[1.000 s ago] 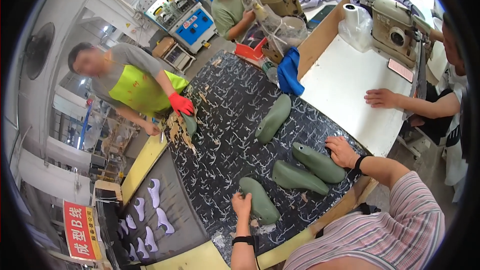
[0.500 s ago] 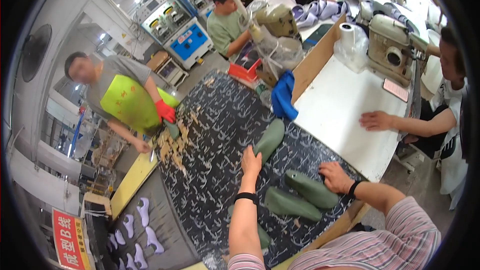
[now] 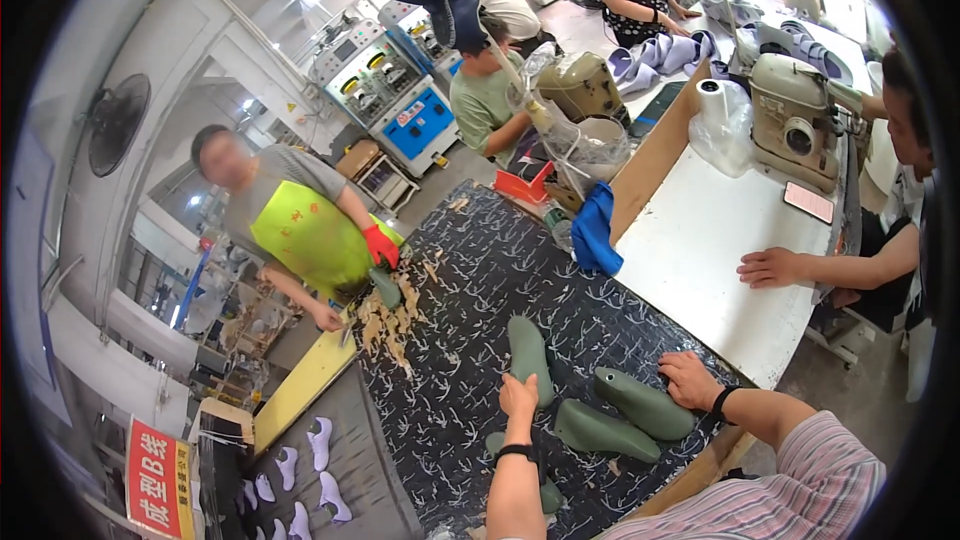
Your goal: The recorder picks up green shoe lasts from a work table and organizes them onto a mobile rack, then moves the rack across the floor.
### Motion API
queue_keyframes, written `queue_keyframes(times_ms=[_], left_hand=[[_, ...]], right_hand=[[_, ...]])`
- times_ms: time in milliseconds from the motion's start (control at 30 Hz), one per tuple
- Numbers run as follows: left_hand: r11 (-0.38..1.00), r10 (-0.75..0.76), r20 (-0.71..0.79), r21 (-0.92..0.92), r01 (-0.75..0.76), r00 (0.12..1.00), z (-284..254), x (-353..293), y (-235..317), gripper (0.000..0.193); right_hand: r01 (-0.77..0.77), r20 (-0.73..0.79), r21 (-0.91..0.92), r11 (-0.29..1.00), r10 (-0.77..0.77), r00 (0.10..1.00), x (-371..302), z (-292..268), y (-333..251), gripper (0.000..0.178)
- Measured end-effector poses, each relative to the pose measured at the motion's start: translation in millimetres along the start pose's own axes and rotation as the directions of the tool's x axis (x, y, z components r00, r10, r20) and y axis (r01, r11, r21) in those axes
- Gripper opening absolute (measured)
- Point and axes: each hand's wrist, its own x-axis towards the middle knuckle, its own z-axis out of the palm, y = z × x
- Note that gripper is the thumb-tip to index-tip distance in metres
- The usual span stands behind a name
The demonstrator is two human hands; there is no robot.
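My left hand point(image 3: 518, 395) grips the lower end of a green shoe last point(image 3: 529, 345) lying on the dark patterned table cover point(image 3: 470, 280). Two more green lasts lie side by side to its right, an upper last point(image 3: 645, 404) and a lower last point(image 3: 606, 430). Beside the far end of the upper one, my right hand point(image 3: 688, 380) rests on the cover with fingers spread, holding nothing. Under my left forearm, more green last surface point(image 3: 551, 496) shows on both sides; the arm hides the rest.
Across the table, a co-worker's red glove point(image 3: 380, 245) holds a green last point(image 3: 386, 287) by tan scraps point(image 3: 392, 332). Lilac shoe pieces point(image 3: 319, 443) lie on a dark belt at lower left. To the right are a white tabletop point(image 3: 700, 250), a blue cloth point(image 3: 596, 230) and a sewing machine point(image 3: 795, 120).
The last under my left hand has come nearer to me and turned more upright in the picture. The whole view has shifted, with the scene sitting lower and further right.
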Motion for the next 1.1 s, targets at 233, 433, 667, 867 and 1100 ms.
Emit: queue_keyframes(times_ms=[233,433,667,867,1100], left_hand=[[0.990,-0.011,0.150,0.143,-0.010,0.989,-31.6,-90.8,-30.2,0.053],[0.992,-0.113,0.146,0.069,0.104,0.983,-29.5,-173.8,-41.0,0.051],[0.996,-0.090,0.260,0.017,0.089,0.961,-22.0,-239.1,-41.0,0.058],[0.975,-0.028,0.251,-0.208,0.082,0.968,-34.8,-259.8,-41.0,0.047],[0.971,-0.152,-0.424,-0.233,0.055,0.893,-16.4,-197.4,-120.5,0.053]], right_hand=[[-0.002,-0.013,-0.022,1.000,0.002,1.000,2.3,-3.7,-5.4,0.027],[0.005,0.012,-0.046,0.999,-0.005,1.000,-1.2,-0.7,1.1,0.030],[0.020,-0.005,-0.040,0.999,-0.020,1.000,-4.1,3.8,-0.7,0.029],[0.026,-0.010,-0.076,0.997,-0.027,1.000,-0.8,6.3,-3.9,0.029],[0.000,-0.017,-0.053,0.999,-0.001,1.000,-0.7,2.6,-5.5,0.028]])
